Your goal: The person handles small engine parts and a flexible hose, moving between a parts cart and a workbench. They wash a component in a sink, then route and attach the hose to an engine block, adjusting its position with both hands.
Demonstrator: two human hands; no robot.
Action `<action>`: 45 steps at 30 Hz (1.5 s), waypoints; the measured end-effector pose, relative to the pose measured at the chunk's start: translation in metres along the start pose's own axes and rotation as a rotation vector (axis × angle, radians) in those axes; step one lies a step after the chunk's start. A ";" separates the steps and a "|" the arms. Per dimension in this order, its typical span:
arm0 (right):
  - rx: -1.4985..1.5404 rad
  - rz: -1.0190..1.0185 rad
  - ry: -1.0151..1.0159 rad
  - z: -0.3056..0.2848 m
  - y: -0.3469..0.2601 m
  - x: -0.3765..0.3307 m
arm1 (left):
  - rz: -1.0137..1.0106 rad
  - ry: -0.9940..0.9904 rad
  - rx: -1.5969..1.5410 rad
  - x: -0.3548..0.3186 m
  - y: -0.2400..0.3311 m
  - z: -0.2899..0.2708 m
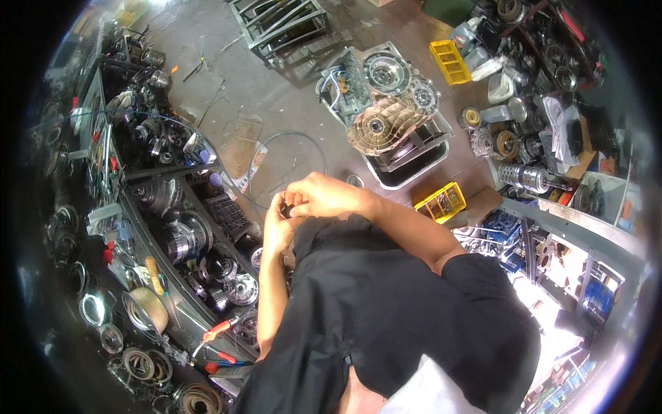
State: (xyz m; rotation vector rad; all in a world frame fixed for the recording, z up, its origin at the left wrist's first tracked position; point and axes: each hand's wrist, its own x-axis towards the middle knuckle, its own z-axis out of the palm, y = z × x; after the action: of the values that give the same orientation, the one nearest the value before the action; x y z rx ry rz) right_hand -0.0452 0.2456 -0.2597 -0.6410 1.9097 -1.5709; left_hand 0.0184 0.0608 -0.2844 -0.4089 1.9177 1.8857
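My left hand (pixel 277 215) and my right hand (pixel 316 196) meet close in front of my body, just beyond the hem of a black shirt (pixel 393 297). The fingers of both are curled and pressed together. Between them shows a small dark spot, too small to name. Beyond my right arm, on the floor, a gearbox (pixel 376 124) with its ribbed metal housing rests on a stand over a drip tray (pixel 414 178). To the left of my hands lies a black plastic crate (pixel 228 218).
At left, a long shelf (pixel 181 303) carries gears, drums and tools, among them an orange-handled tool (pixel 219 330). A metal frame rack (pixel 283 27) stands far ahead. Yellow bins (pixel 441 203) and heaped parts line the right. A hose loop (pixel 324 155) lies on the floor.
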 end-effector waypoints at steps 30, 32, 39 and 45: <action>0.101 0.527 1.246 -0.240 0.224 0.050 | -0.607 0.194 0.255 0.224 -0.047 -0.209; 0.112 0.539 1.213 -0.252 0.234 0.060 | -0.712 0.244 0.250 0.212 -0.051 -0.215; 0.085 0.587 1.185 -0.267 0.255 0.066 | -0.642 0.252 0.361 0.202 -0.030 -0.188; 0.126 0.576 1.099 -0.267 0.258 0.067 | -0.493 0.187 0.404 0.226 -0.013 -0.154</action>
State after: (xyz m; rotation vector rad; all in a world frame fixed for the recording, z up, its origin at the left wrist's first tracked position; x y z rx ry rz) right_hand -0.2803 0.4368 -0.4846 0.9742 2.3291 -1.7332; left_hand -0.1853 -0.0750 -0.4063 -0.8554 2.0155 1.1519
